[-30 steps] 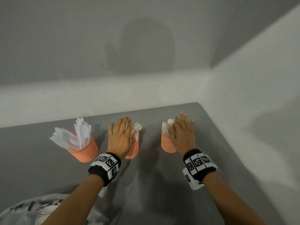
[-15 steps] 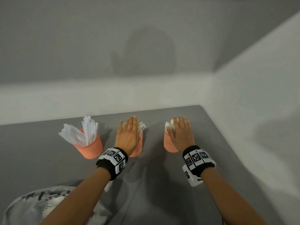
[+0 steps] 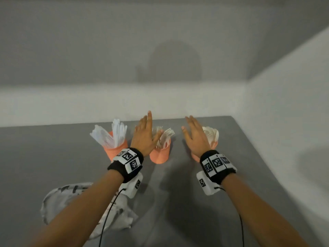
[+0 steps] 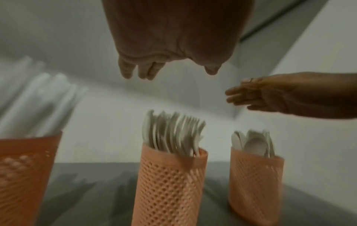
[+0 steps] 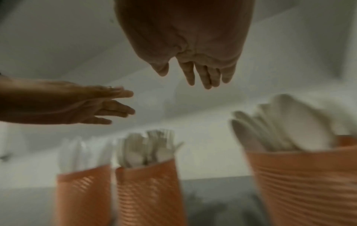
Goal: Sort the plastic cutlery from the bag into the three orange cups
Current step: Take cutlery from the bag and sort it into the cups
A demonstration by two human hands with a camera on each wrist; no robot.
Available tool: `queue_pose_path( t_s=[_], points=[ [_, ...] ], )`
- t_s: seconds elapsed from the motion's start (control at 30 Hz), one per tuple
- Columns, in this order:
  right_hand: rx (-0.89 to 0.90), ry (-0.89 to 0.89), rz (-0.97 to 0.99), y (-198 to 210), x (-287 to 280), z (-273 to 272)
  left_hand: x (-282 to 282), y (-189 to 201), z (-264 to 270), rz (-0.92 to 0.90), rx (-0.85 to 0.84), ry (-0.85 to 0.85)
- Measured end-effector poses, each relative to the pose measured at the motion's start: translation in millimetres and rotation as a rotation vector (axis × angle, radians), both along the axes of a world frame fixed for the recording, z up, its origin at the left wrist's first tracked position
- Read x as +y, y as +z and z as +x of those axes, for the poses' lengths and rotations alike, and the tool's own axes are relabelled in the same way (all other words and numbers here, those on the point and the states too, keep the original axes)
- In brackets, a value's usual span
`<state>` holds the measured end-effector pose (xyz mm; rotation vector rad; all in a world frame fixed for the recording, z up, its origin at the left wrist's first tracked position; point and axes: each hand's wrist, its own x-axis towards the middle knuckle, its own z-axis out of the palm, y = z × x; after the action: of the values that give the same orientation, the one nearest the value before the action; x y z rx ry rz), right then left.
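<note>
Three orange mesh cups stand in a row on the grey table [image 3: 44, 157]. The left cup [image 3: 116, 151] holds white knives, the middle cup [image 3: 160, 155] holds forks [image 4: 173, 134], and the right cup [image 3: 214, 144] holds spoons [image 5: 286, 126]. My left hand [image 3: 143, 134] hovers flat and empty above the gap between the left and middle cups, fingers straight. My right hand [image 3: 195, 136] hovers flat and empty just left of the spoon cup. Neither hand touches a cup. The crumpled plastic bag [image 3: 58, 202] lies near me under my left forearm.
White walls meet in a corner behind and to the right of the table. The table's right edge runs close to the spoon cup. Cables hang from both wrist cameras.
Both hands have lifted off the middle and right cups and now hover above them with fingers straight. The view has pulled back, showing more of the bag.
</note>
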<state>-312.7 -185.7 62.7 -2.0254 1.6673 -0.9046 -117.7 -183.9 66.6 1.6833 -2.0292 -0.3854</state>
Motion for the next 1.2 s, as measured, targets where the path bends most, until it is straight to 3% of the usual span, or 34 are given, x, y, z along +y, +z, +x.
queue_pose_path(
  t_s=[0.17, 0.3, 0.4, 0.5, 0.67, 0.73, 0.93, 1.07, 1.2],
  points=[
    [-0.369, 0.267, 0.055, 18, 29, 91, 38, 26, 57, -0.138, 0.219, 0.079],
    [-0.420, 0.565, 0.324, 7, 69, 165, 75, 21, 121, -0.130, 0.275, 0.261],
    [-0.270, 0.724, 0.471, -12, 98, 208, 105, 10, 162, -0.072, 0.251, 0.376],
    [0.060, 0.808, 0.536, -37, 114, 236, 132, -3, 189, 0.027, 0.208, 0.447],
    [0.576, 0.797, 0.572, -68, 113, 242, 151, -26, 205, 0.338, -0.115, 0.444],
    [0.616, 0.775, 0.555, -76, 108, 239, 153, -35, 208, 0.439, -0.140, 0.441],
    [0.800, 0.650, 0.437, -84, 96, 230, 147, -44, 198, 0.529, 0.032, 0.364],
    [0.917, 0.612, 0.300, -98, 100, 231, 135, -36, 188, 0.547, 0.008, 0.245],
    [0.902, 0.604, 0.265, -97, 97, 233, 127, -31, 186, 0.565, -0.029, 0.191]
  ],
)
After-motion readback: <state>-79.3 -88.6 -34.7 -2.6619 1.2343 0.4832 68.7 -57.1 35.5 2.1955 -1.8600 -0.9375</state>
